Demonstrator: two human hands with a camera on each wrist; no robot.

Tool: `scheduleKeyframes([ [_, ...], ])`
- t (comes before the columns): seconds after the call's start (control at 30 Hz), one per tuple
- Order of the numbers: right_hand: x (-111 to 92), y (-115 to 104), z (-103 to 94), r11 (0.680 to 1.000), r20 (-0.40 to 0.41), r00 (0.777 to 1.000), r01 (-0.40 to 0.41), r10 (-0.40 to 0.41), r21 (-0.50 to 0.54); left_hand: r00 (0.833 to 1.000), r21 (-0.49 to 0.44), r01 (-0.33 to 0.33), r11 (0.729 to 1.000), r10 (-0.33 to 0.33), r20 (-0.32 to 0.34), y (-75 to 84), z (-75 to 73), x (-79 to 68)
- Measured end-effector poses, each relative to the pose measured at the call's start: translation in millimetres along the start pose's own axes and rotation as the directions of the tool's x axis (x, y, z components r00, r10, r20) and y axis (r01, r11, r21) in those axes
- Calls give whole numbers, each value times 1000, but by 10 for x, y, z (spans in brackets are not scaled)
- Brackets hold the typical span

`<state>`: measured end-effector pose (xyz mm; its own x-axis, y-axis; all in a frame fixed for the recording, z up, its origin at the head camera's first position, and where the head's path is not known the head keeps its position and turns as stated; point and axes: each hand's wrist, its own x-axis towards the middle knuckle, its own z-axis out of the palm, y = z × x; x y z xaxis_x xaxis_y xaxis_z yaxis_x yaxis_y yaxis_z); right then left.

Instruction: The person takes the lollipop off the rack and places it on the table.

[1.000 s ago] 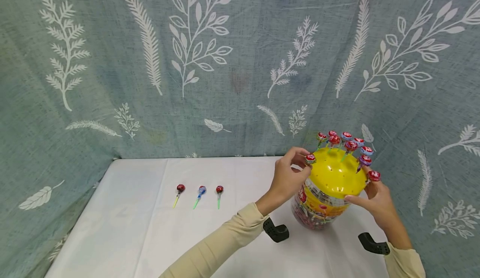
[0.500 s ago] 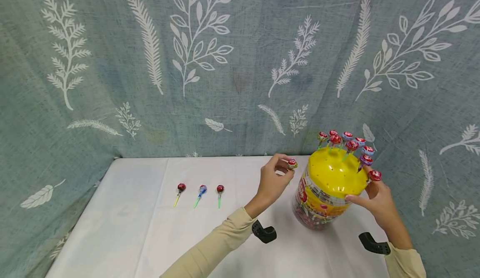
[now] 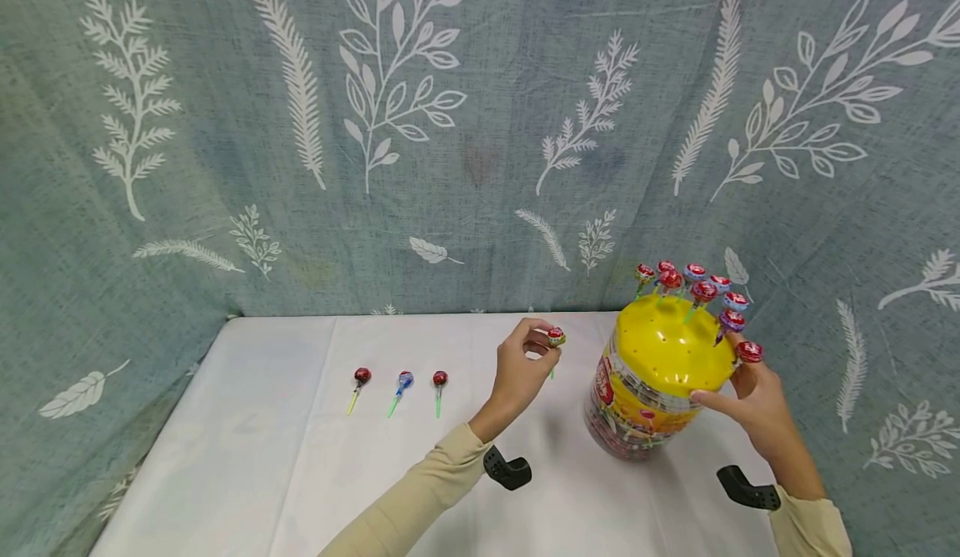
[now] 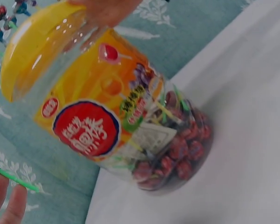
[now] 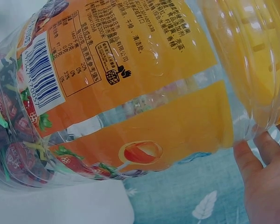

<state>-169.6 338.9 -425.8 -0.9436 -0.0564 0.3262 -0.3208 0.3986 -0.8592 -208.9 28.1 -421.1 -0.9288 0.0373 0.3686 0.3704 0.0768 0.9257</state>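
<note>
My left hand (image 3: 520, 369) pinches a lollipop (image 3: 556, 337) over the table, left of the big candy jar (image 3: 633, 419). Its green stick (image 4: 19, 181) shows at the fingers in the left wrist view. My right hand (image 3: 759, 407) grips the jar near its yellow lid (image 3: 667, 348), thumb in front and fingers at the far side. In the right wrist view, fingertips (image 5: 246, 156) touch the clear neck just below the lid. Several wrapped lollipops (image 3: 703, 292) stand upright in the lid's back and right side. More lollipops (image 4: 179, 151) lie inside the jar.
Three lollipops lie apart on the white table (image 3: 247, 457): a dark red one (image 3: 362, 376), a blue one (image 3: 405, 380) and another red one (image 3: 440, 379). A leaf-patterned green curtain (image 3: 480, 123) hangs behind the table and along both sides.
My left hand has drawn away from the lid's left edge, moving left and slightly down with the lollipop. The right hand and the jar stay where they were.
</note>
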Motion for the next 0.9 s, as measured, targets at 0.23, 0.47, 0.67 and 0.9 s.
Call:
scheduleKeyframes([
  [0.23, 1, -14, 3, 1000, 0, 1000, 3, -3, 2, 999, 2, 44, 999, -44, -5, -100, -104, -44],
  [0.47, -2, -15, 10, 1000, -1, 1000, 0, 0, 9, 996, 28, 89, 996, -89, -29, -259, -210, -67],
  [0.67, 2, 0, 6, 1000, -1, 1000, -3, 3, 3, 990, 61, 128, 990, -124, -74, -675, -262, -36],
  [0.9, 6, 9, 9, 1000, -1, 1000, -8, 8, 13, 983, 98, 166, 981, -156, -101, -843, -367, -63],
])
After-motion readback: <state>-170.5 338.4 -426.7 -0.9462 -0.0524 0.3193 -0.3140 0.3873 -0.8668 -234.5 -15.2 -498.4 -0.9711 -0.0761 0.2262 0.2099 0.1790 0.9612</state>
